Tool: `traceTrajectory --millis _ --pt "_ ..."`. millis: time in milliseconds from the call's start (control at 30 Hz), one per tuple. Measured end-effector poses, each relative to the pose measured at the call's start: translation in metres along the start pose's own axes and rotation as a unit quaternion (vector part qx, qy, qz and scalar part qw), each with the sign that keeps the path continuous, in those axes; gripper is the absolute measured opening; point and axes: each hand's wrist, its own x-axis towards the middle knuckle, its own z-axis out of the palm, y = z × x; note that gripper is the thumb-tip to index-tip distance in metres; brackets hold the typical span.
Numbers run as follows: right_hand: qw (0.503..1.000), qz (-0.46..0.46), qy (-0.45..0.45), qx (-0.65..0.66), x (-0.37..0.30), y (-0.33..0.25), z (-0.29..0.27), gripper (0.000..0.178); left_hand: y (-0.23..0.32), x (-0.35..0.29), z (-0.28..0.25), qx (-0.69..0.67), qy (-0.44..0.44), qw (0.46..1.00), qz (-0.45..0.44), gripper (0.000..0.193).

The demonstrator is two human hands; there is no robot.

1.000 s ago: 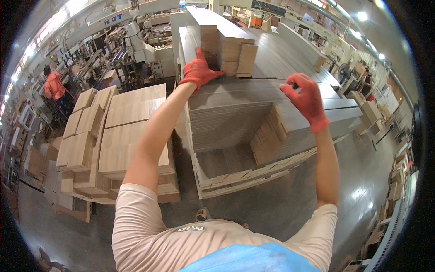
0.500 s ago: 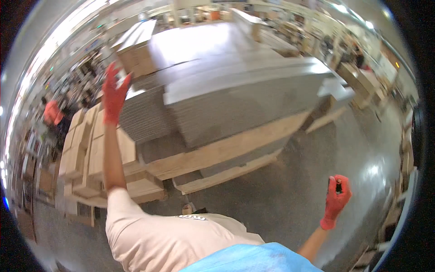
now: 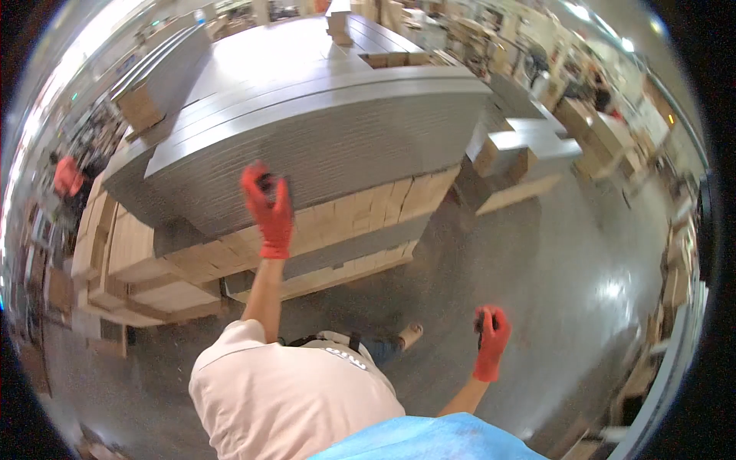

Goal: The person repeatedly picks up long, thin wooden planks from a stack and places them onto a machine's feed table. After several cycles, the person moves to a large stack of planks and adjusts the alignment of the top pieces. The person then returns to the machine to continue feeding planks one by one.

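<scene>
My left hand (image 3: 268, 211), in a red glove, is raised in front of the grey side of a large stack of flat boards (image 3: 345, 134). Its fingers are apart and bent, with a dark patch showing between them that looks like the glove's palm. I cannot tell whether the fingertips touch the stack. Out to the right, above the floor, is my right hand (image 3: 491, 349), also red-gloved. Its fingers are curled inward over something dark, which may be only the glove's palm.
Tan, wood-coloured blocks (image 3: 146, 245) are piled at the left, under and beside the boards. Smaller grey-topped pieces (image 3: 529, 142) stand past the stack's right end. Grey floor (image 3: 537, 253) stretches to the right. A person in an orange top (image 3: 67, 178) is far left.
My left hand has come down and right, from the stack's left end to its front side. My right hand has moved left. The stack sits further left in view, and my foot now shows.
</scene>
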Motion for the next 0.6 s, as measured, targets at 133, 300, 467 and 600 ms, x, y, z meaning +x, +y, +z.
traceTrajectory --millis 133,300,467,600 --pt "0.959 0.112 0.023 -0.261 0.024 0.240 -0.120 0.024 0.047 -0.065 0.171 -0.102 0.007 0.991 -0.089 0.054" --pt "0.898 0.237 -0.206 -0.308 0.039 0.324 -0.151 0.026 0.088 -0.067 0.294 -0.051 0.128 0.975 -0.173 0.083" --pt "0.883 0.312 -0.285 -0.206 0.167 0.334 -0.183 0.026 0.103 0.021 0.365 0.140 0.321 0.898 -0.265 0.095" --pt "0.867 0.308 -0.342 -0.193 0.290 0.359 -0.205 0.027 0.094 0.045 0.383 0.304 0.307 0.843 -0.322 0.102"
